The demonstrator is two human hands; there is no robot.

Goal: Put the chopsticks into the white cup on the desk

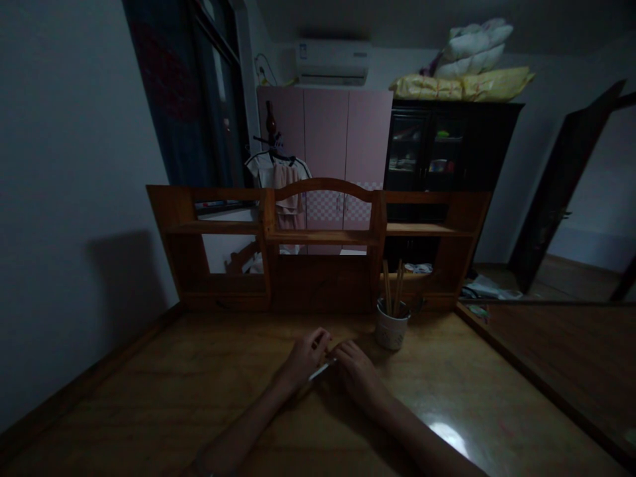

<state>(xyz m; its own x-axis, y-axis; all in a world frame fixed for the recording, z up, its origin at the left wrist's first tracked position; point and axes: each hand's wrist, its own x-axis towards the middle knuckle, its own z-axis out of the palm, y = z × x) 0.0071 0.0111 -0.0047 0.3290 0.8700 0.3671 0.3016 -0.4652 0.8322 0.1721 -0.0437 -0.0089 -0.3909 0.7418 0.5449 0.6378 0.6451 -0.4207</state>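
Here's the slim white stick (322,370), slanting between the two hands, its far right end right at the right hand's (356,372) curled fingers, its near left end just beside the left hand (304,361). Left fingers bent too; whether either hand pinches it, can't tell! Tabletop (199,377) stretches broadly left; a cup (391,329) stands close, far right; the right edge, well apart.
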